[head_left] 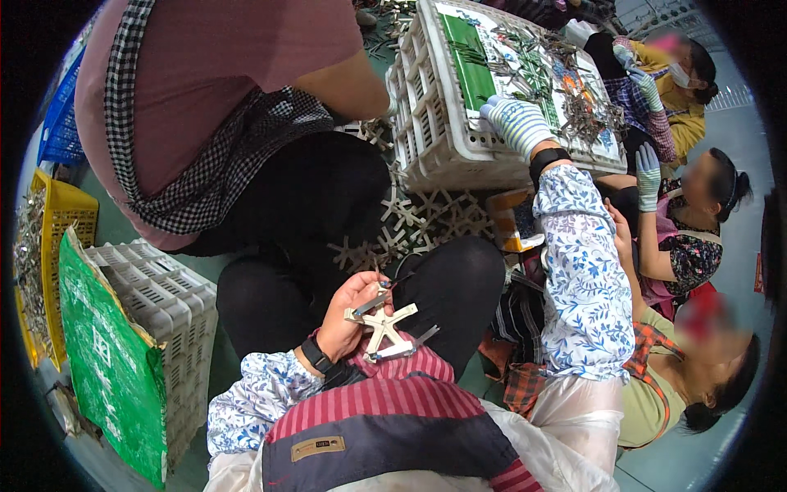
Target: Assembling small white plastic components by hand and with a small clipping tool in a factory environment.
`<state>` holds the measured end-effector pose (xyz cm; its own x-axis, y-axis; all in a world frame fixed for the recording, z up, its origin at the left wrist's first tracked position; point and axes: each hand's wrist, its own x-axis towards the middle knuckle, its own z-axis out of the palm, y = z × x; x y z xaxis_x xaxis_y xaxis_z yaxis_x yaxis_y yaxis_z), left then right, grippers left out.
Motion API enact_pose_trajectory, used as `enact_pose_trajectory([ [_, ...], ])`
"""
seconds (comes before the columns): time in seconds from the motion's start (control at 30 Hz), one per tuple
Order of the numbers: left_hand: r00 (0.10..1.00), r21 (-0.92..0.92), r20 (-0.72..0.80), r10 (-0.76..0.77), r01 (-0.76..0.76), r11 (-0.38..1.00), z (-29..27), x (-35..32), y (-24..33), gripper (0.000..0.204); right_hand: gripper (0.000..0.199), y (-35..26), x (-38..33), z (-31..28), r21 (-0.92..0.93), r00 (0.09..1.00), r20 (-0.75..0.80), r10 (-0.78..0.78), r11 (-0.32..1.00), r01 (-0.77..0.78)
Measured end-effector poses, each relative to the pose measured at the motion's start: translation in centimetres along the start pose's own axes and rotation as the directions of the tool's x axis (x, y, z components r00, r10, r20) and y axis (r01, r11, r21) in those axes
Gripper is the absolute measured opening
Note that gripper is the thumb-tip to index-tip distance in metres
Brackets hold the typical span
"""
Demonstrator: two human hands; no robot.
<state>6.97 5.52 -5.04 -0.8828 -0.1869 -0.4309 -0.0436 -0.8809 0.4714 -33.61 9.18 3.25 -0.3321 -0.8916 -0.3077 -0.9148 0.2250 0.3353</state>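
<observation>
Over the lap, near the striped apron's upper edge: left hand (348, 316), bare, watch at the wrist, fingers closed around one arm of a cream cross-shaped piece (385, 325) with metal clips (403, 348) on its arms. Lying just right of the palm, flat side facing up, one arm running into the grip, the opposite arm pointing away toward the right knee. No clear long axis, four arms crossing at the middle.

Up at the near edge of the white crate (438, 131): right hand (515, 119), wearing a striped knit glove, reaching across the crate's top and resting at the rim beside the green sheet (471, 61). Fingers curling downward; whether closing on anything, cannot tell. Loose metal clips (566, 90) scattering over the crate top beyond the glove, toward its far right corner.

Left hand far nearer to the cross piece, holding it; right hand well apart, up and to the right.

Between crate and knees: heap of more cream crosses (426, 220) lying on the floor.

Along the left side: second white crate (176, 312) with green sack (111, 369), yellow crate (65, 217) behind. Other people sitting close by: one in a pink top with checked apron (205, 98) ahead, others with gloved hands at the crate's right edge.
</observation>
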Motion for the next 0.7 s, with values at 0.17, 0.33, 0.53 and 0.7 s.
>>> enact_pose_trajectory([
  [0.17,1.000,0.013,0.030,-0.004,0.004,1.000,0.6,0.1,0.3,0.026,0.029,0.6,0.6,0.7,0.157,0.983,0.060,0.175,0.971,-0.182],
  [0.33,0.999,0.027,0.021,0.049,-0.050,0.998,0.7,0.0,0.3,0.026,0.013,0.5,-0.8,0.1,0.031,0.986,-0.131,0.098,0.995,-0.095],
  [0.53,0.990,-0.068,0.076,0.116,-0.111,0.992,0.9,-0.2,0.8,0.027,0.011,-7.7,-9.2,-0.6,0.981,0.844,-0.117,0.524,-0.071,0.180],
  [0.7,0.960,-0.027,0.099,0.263,-0.262,0.965,1.2,-1.0,1.3,0.025,0.019,-17.1,-18.2,-2.2,0.809,0.977,0.187,0.101,-0.580,-0.095],
])
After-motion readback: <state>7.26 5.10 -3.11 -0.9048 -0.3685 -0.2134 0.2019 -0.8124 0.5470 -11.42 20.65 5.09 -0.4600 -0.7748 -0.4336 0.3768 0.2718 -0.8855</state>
